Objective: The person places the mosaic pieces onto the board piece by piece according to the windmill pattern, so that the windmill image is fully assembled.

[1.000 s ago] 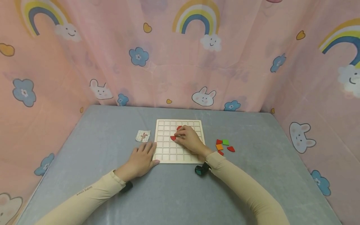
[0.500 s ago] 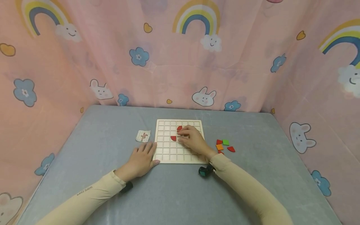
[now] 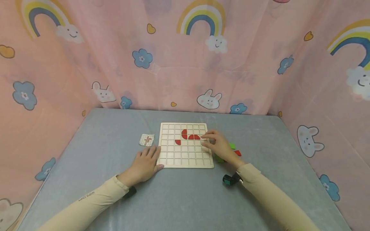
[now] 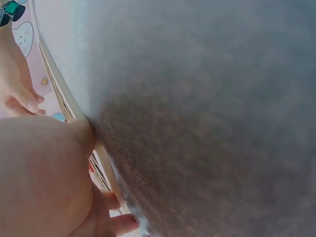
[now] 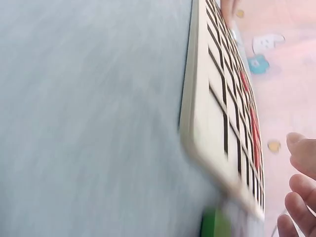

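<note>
A pale wooden grid board (image 3: 185, 156) lies on the table, with several red quarter-round tiles (image 3: 184, 132) set in its upper middle cells. My left hand (image 3: 145, 163) rests along the board's left edge, fingers stretched forward and thumb at the lower left corner. Over the right edge of the board hovers my right hand (image 3: 221, 147), fingers loosely bent and nothing between them. In the right wrist view its fingertips (image 5: 302, 190) are apart, off to the right of the board. Part of the pile of loose tiles is hidden beneath this hand.
To the right of the board lie loose tiles: a green one (image 3: 232, 146), a red one (image 3: 238, 153) and another green one (image 3: 219, 159). A small card (image 3: 146, 140) with a printed grid pattern lies left of the board. A pink patterned curtain (image 3: 173, 83) stands behind the table.
My right hand has let go of the red tile and moved right, off the middle of the board toward the loose tiles. More red tiles now show on the board. The left hand has stayed put.
</note>
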`<state>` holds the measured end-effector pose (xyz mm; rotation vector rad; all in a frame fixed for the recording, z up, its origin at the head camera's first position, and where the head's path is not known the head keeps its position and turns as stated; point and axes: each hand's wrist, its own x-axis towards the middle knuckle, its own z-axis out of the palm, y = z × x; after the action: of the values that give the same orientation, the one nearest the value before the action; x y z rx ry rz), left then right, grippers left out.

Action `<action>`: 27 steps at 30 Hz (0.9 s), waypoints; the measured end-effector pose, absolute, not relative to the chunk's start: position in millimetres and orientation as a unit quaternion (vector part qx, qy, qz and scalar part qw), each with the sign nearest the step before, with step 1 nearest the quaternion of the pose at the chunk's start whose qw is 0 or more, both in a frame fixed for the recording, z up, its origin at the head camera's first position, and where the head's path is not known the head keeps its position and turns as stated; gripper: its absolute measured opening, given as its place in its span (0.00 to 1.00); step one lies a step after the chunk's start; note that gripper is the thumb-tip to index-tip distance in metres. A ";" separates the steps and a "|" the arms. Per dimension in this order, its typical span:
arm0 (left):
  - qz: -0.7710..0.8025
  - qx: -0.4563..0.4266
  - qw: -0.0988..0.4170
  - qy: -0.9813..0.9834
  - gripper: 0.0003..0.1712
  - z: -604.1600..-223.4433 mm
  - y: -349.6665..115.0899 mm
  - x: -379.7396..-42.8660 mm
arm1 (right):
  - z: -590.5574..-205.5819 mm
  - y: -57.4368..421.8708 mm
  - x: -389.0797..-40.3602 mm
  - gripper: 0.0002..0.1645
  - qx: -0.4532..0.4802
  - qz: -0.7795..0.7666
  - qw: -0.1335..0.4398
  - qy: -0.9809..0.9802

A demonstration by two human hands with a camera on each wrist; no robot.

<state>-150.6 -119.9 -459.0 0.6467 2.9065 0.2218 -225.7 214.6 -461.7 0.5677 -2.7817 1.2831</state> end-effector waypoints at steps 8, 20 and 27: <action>0.074 0.215 0.078 0.971 0.42 -458.3 -120.0 -149.9 | -466.4 263.5 -224.5 0.18 0.162 0.391 0.047 -0.905; 0.069 0.212 0.081 0.971 0.42 -463.5 -120.8 -150.4 | -474.1 309.8 -228.6 0.17 0.164 0.364 0.002 -0.917; 0.068 0.213 0.074 0.972 0.42 -466.0 -121.1 -152.6 | -477.3 318.5 -233.0 0.16 0.171 0.360 -0.023 -0.917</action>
<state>-152.6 -121.1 -466.0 0.6389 2.9168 0.2039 -233.0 318.5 -477.3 0.5456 -2.9225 1.1491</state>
